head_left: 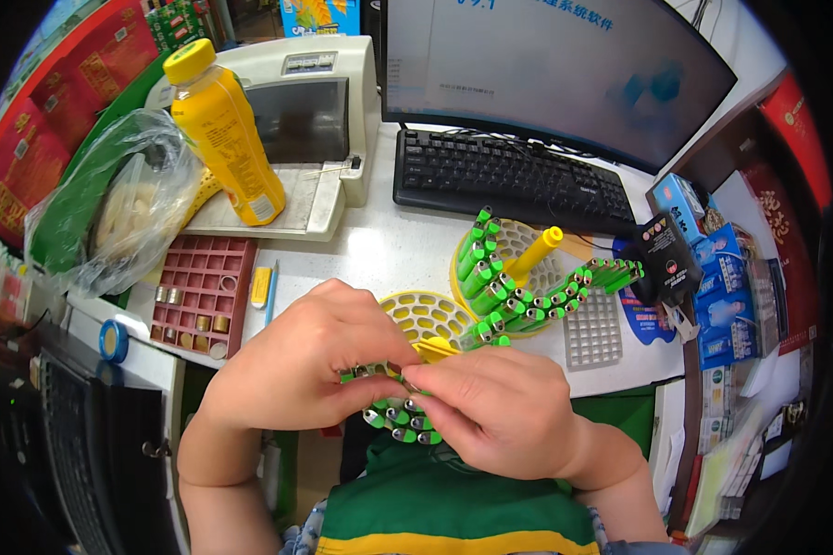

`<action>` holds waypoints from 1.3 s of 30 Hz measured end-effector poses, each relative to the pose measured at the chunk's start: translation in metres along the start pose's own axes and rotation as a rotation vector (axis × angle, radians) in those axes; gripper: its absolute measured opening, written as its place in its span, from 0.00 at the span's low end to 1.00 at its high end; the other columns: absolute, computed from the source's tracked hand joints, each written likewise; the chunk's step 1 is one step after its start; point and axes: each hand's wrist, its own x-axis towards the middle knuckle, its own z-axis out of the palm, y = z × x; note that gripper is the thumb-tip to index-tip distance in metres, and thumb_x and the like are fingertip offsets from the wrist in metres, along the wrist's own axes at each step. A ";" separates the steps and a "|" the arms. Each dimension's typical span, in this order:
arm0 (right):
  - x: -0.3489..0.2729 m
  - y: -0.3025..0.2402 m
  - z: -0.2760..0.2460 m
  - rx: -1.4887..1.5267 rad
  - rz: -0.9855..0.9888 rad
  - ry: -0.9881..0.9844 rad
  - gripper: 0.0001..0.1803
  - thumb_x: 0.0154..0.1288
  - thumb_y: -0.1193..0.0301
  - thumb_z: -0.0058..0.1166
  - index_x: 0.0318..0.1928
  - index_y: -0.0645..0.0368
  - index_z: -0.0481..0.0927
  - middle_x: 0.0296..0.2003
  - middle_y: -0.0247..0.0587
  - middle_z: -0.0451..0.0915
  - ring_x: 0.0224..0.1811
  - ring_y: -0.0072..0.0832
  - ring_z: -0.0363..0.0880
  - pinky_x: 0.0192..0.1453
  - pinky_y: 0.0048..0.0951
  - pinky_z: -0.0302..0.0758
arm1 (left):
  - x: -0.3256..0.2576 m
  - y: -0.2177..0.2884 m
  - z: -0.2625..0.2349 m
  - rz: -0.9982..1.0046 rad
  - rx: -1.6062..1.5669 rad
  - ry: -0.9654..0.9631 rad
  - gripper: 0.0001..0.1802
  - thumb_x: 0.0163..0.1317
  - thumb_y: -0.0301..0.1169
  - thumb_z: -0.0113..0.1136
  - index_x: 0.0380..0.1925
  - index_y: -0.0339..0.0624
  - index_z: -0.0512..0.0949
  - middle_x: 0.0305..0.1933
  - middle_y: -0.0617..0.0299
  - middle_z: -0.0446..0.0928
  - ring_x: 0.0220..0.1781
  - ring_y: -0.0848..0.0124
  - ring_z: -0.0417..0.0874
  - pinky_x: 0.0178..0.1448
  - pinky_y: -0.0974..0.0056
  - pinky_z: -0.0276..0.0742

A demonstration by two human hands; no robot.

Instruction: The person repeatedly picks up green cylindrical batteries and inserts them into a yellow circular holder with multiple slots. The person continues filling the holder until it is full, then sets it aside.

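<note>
My left hand (310,365) and my right hand (504,407) meet over the near part of a yellow round lighter rack (423,313) with oval holes. Thumbs and fingers of both are pinched together, almost touching, and what sits between the fingertips is too small and hidden to make out. Just below them several green lighters (403,421) with metal tops are grouped close to my apron. Behind my right hand, a second yellow rack (532,242) with an upright yellow post (537,254) carries curved rows of green lighters (491,294).
A black keyboard (514,176) lies beneath a monitor (565,79). Leftward are a printer (310,120), a yellow drink bottle (227,139), a clear plastic bag (125,208) and a red coin tray (204,287). Small boxes (727,305) and a grey keypad-like pad (592,331) sit at right.
</note>
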 end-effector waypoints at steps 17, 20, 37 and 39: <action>-0.030 0.010 0.038 -0.272 0.017 -0.067 0.16 0.54 0.72 0.57 0.44 0.64 0.82 0.34 0.38 0.80 0.24 0.23 0.74 0.23 0.19 0.71 | -0.001 -0.032 0.012 -0.012 0.120 -0.142 0.12 0.37 0.33 0.71 0.26 0.48 0.84 0.26 0.70 0.71 0.31 0.67 0.73 0.41 0.62 0.65; -0.028 0.009 0.034 -0.296 -0.005 -0.099 0.13 0.56 0.72 0.56 0.40 0.65 0.82 0.31 0.36 0.78 0.24 0.22 0.73 0.21 0.19 0.69 | -0.002 -0.033 0.013 -0.007 0.089 -0.130 0.11 0.37 0.34 0.71 0.25 0.48 0.84 0.26 0.70 0.71 0.31 0.67 0.73 0.41 0.62 0.66; -0.015 0.004 0.029 -0.360 -0.084 -0.295 0.07 0.56 0.72 0.54 0.30 0.65 0.79 0.24 0.34 0.71 0.26 0.22 0.72 0.19 0.21 0.67 | -0.006 -0.024 0.013 -0.045 0.128 -0.157 0.11 0.39 0.33 0.72 0.27 0.47 0.84 0.25 0.69 0.72 0.32 0.67 0.74 0.44 0.63 0.66; -0.014 0.004 0.027 -0.331 -0.097 -0.344 0.07 0.55 0.73 0.54 0.31 0.65 0.79 0.24 0.34 0.70 0.26 0.23 0.73 0.20 0.21 0.69 | -0.006 -0.022 0.011 -0.063 0.135 -0.203 0.10 0.41 0.33 0.72 0.27 0.47 0.84 0.25 0.69 0.72 0.33 0.67 0.74 0.45 0.63 0.66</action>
